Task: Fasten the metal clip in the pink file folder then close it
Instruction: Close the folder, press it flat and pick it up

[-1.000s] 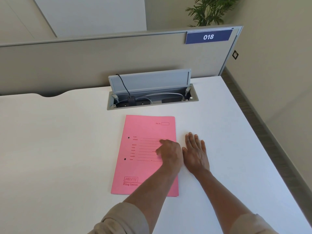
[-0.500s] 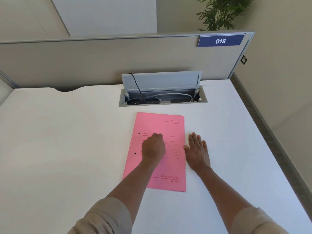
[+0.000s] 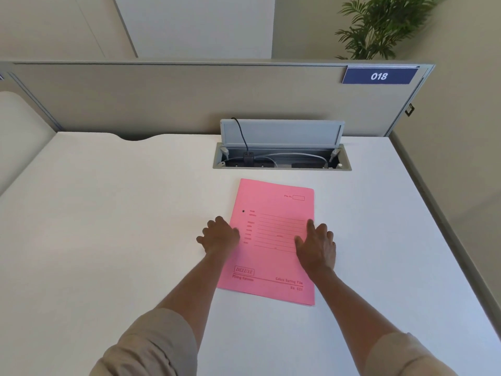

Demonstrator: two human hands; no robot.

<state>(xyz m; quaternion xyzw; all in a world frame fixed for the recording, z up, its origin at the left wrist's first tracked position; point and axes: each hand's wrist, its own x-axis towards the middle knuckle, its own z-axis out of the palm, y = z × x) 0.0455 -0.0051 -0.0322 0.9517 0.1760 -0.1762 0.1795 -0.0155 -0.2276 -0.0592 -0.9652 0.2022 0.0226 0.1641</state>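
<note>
Now: folder (image 3: 271, 240) laid closed, flat on desk (image 3: 108, 240), just before cable tray (image 3: 282, 158). Left hand (image 3: 219, 236) set at its left edge, fingers loosely curled, nothing gripped. Right hand (image 3: 315, 246) spread flat over right edge. Sign (image 3: 379, 76) marked 018.

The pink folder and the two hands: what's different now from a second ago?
The left hand slid leftward off the cover to the left edge of the flat pink paper file folder. The right hand moved from the white desk onto the folder's right edge. The folder stays closed and flat; neither hand grips it.
</note>
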